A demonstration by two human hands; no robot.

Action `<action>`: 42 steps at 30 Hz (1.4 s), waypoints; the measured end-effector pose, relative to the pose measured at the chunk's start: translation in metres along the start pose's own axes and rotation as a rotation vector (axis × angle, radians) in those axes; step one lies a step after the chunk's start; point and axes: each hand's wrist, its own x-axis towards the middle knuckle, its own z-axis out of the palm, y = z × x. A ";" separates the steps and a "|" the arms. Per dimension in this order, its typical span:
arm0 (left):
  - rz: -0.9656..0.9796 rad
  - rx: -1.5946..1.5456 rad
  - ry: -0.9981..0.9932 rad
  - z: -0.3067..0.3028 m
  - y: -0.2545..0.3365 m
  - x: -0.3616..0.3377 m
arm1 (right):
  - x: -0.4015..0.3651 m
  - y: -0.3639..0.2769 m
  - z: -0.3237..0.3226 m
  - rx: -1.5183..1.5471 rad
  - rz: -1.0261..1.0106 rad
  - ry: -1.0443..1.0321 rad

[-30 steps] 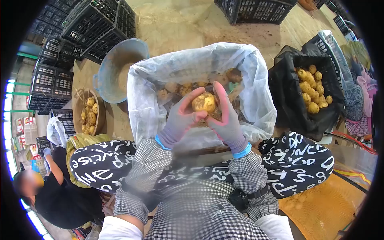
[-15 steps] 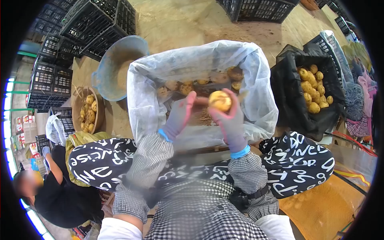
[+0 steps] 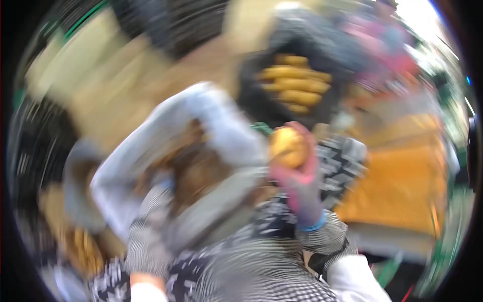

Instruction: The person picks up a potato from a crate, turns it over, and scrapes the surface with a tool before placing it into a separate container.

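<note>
A yellow potato (image 3: 288,147) is in my right hand (image 3: 303,183); the gloved fingers, pink at the tips, are closed round it. This hand is held to the right of the white-lined crate (image 3: 229,123), near my right knee. My left hand (image 3: 161,197), also gloved, is low over the crate's near left part. Motion smears its fingers, so their shape and anything in them are hidden. Inside the crate, blurred brown potatoes (image 3: 193,132) lie along the far side.
Beyond my right hand stands a black-lined crate (image 3: 251,93) with several yellow potatoes (image 3: 297,83). An orange mesh sheet (image 3: 402,173) lies at the right. To the left are a bluish tub (image 3: 75,176) and a blurred heap of potatoes (image 3: 83,249). Dark crates (image 3: 196,22) stand at the back.
The view has swung to the right and blurred. My right hand has carried the potato from above the white-lined crate to its right side. My left hand has moved apart from it.
</note>
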 end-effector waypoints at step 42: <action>0.214 -1.504 0.481 -0.180 0.075 -0.265 | -0.003 0.102 0.085 -0.630 -0.371 -0.961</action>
